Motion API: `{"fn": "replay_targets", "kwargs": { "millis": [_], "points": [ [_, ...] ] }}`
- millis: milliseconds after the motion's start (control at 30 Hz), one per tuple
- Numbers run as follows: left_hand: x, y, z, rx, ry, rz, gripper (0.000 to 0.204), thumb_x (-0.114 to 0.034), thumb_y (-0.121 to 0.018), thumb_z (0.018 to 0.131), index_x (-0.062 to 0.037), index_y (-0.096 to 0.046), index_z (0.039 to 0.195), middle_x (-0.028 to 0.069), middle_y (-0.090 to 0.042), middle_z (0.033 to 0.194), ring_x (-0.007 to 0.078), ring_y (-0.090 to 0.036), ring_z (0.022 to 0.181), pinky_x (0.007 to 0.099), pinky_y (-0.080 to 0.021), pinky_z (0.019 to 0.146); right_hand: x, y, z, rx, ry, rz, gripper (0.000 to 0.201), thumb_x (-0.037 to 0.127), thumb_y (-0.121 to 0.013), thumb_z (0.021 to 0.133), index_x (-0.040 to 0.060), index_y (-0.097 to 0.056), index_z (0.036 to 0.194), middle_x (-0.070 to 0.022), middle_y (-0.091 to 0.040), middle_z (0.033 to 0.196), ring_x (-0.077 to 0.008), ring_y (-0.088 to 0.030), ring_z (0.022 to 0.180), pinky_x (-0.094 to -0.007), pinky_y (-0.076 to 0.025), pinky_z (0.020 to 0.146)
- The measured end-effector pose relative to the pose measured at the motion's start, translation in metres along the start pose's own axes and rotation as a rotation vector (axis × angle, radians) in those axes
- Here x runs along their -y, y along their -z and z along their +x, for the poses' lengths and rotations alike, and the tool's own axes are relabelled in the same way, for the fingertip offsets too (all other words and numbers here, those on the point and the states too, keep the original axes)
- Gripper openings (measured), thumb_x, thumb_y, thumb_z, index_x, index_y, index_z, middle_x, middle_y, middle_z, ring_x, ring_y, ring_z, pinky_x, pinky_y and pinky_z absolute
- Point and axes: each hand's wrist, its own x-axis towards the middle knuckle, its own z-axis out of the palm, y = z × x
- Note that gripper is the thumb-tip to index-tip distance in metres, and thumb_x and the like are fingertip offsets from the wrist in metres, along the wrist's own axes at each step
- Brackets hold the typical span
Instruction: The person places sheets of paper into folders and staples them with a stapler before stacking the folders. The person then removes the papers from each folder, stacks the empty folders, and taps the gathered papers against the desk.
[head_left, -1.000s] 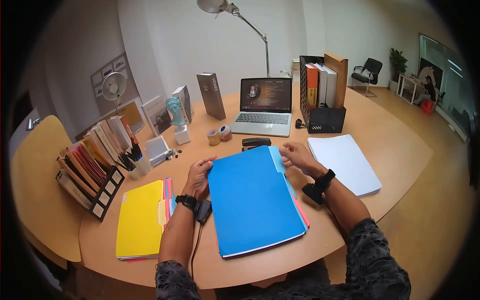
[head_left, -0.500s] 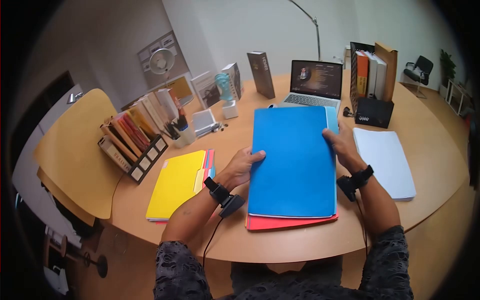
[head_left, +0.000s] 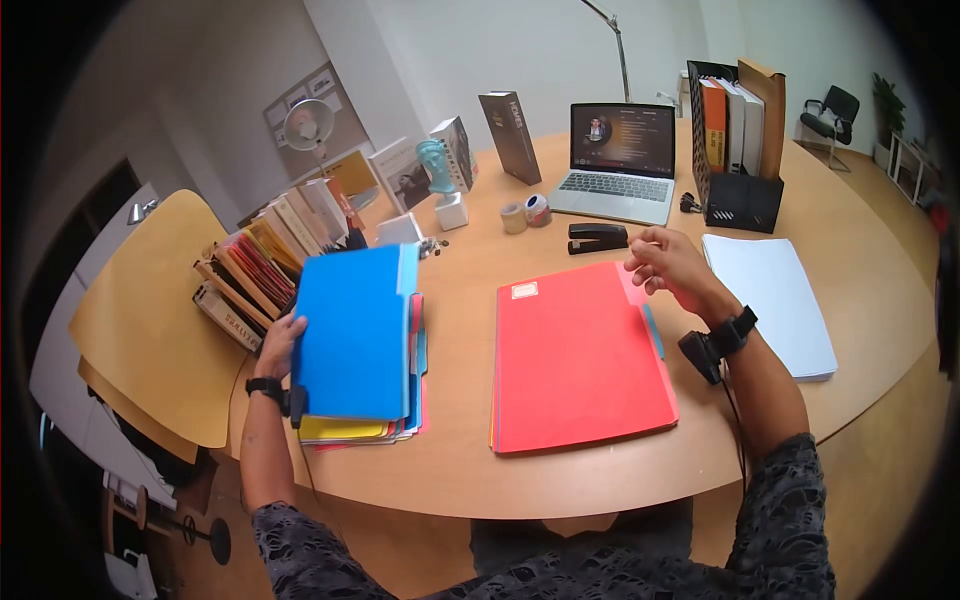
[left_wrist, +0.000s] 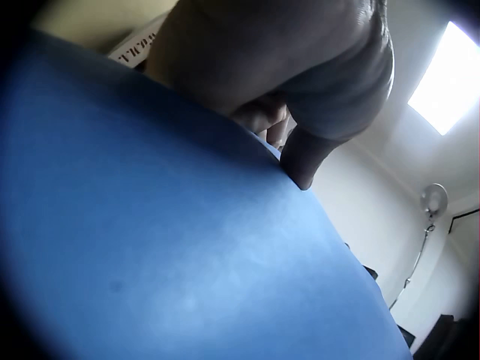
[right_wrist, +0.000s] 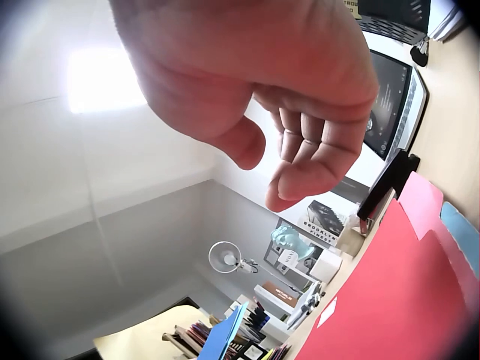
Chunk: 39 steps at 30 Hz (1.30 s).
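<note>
Blue folder (head_left: 350,335) above yellow folder (head_left: 345,430) at the left front of the table (head_left: 458,440); left hand (head_left: 281,345) gripping.
Thumb and fingers pinch the blue folder's left edge; contact with the yellow folder cannot be told. A bare strip of table separates it from the red folder (head_left: 580,365), set just inside the front edge; a paper stack (head_left: 770,300) lies near the right edge. Right hand (head_left: 675,268) hangs above the red folder's far right corner, fingers loosely bent, side by side. The right wrist view shows its thumb apart from the fingertips, unclear from the head, and a ceiling light (right_wrist: 105,79) outside the head view.
</note>
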Motion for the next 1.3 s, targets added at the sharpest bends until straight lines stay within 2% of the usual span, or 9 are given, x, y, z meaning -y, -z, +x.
{"fn": "replay_targets", "kwargs": {
  "millis": [100, 400, 467, 533, 633, 767, 967, 1167, 1300],
  "points": [
    [0.053, 0.046, 0.009, -0.139, -0.051, 0.054, 0.042, -0.019, -0.058, 0.096, 0.0073, -0.054, 0.128, 0.0124, -0.063, 0.113, 0.0183, -0.062, 0.096, 0.0315, -0.052, 0.085, 0.000, -0.001, -0.001, 0.027, -0.027, -0.033, 0.026, 0.025, -0.055, 0.099, 0.0018, -0.055, 0.111, -0.0080, -0.062, 0.087, -0.0111, -0.061, 0.069, -0.0237, -0.050, 0.057],
    [0.078, 0.048, -0.014, -0.136, 0.197, 0.047, 0.030, -0.022, -0.060, 0.095, 0.0034, -0.065, 0.110, 0.0087, -0.067, 0.099, 0.0181, -0.063, 0.086, 0.0314, -0.051, 0.079, -0.004, -0.003, 0.001, 0.039, -0.072, -0.093, 0.020, 0.024, -0.056, 0.098, 0.0049, -0.056, 0.103, -0.0064, -0.063, 0.088, -0.0119, -0.062, 0.070, -0.0248, -0.049, 0.058],
    [0.080, 0.049, -0.011, -0.247, 0.305, 0.435, 0.030, -0.024, -0.065, 0.092, 0.0040, -0.067, 0.104, 0.0083, -0.066, 0.097, 0.0165, -0.061, 0.083, 0.0319, -0.049, 0.077, -0.006, -0.002, 0.002, 0.039, -0.078, -0.077, 0.023, 0.021, -0.055, 0.099, 0.0017, -0.054, 0.111, -0.0078, -0.062, 0.087, -0.0113, -0.060, 0.071, -0.0244, -0.052, 0.062],
    [0.077, 0.042, -0.006, -0.255, 0.218, 0.472, 0.031, -0.024, -0.066, 0.091, 0.0044, -0.068, 0.103, 0.0079, -0.066, 0.097, 0.0156, -0.060, 0.084, 0.0316, -0.048, 0.077, -0.007, -0.002, 0.003, 0.039, -0.087, -0.064, 0.024, 0.021, -0.055, 0.099, 0.0007, -0.054, 0.112, -0.0084, -0.062, 0.088, -0.0120, -0.060, 0.072, -0.0250, -0.052, 0.063],
    [0.060, 0.008, 0.016, -0.318, 0.006, 0.464, 0.036, -0.021, -0.065, 0.091, 0.0058, -0.065, 0.113, 0.0067, -0.066, 0.101, 0.0136, -0.059, 0.092, 0.0286, -0.047, 0.083, -0.011, 0.003, 0.006, 0.027, -0.103, -0.049, 0.027, 0.019, -0.056, 0.098, -0.0019, -0.052, 0.115, -0.0105, -0.060, 0.091, -0.0152, -0.061, 0.077, -0.0283, -0.055, 0.067],
    [-0.007, -0.114, 0.033, 0.074, -0.337, 0.384, 0.041, -0.022, -0.065, 0.091, 0.0053, -0.061, 0.122, 0.0115, -0.066, 0.116, 0.0178, -0.060, 0.107, 0.0306, -0.047, 0.093, -0.014, 0.008, 0.007, 0.054, -0.113, 0.034, 0.031, 0.019, -0.057, 0.096, -0.0024, -0.050, 0.117, -0.0119, -0.057, 0.098, -0.0194, -0.060, 0.085, -0.0367, -0.058, 0.074],
    [-0.046, -0.292, 0.049, 0.515, -0.347, 0.462, 0.060, -0.033, -0.071, 0.086, -0.0012, -0.054, 0.134, 0.0153, -0.054, 0.137, 0.0233, -0.049, 0.126, 0.0339, -0.036, 0.107, -0.021, 0.013, 0.009, 0.027, -0.179, -0.055, 0.024, 0.019, -0.059, 0.093, -0.0004, -0.055, 0.106, -0.0112, -0.055, 0.098, -0.0214, -0.057, 0.092, -0.0382, -0.059, 0.069],
    [-0.022, -0.345, 0.072, 0.634, -0.248, 0.149, 0.070, -0.038, -0.072, 0.085, 0.0048, -0.048, 0.136, 0.0209, -0.051, 0.138, 0.0283, -0.046, 0.131, 0.0358, -0.035, 0.108, -0.019, 0.009, 0.008, 0.041, -0.233, -0.086, 0.026, 0.019, -0.060, 0.092, -0.0023, -0.054, 0.106, -0.0098, -0.054, 0.094, -0.0206, -0.058, 0.081, -0.0400, -0.059, 0.066],
    [-0.021, -0.345, 0.069, 0.698, -0.208, 0.150, 0.063, -0.030, -0.069, 0.089, 0.0090, -0.049, 0.134, 0.0124, -0.059, 0.126, 0.0193, -0.054, 0.117, 0.0318, -0.039, 0.103, -0.024, 0.011, 0.011, 0.027, -0.258, -0.062, 0.024, 0.018, -0.060, 0.093, -0.0023, -0.054, 0.105, -0.0095, -0.054, 0.094, -0.0196, -0.057, 0.082, -0.0399, -0.059, 0.068]
  ]
}}
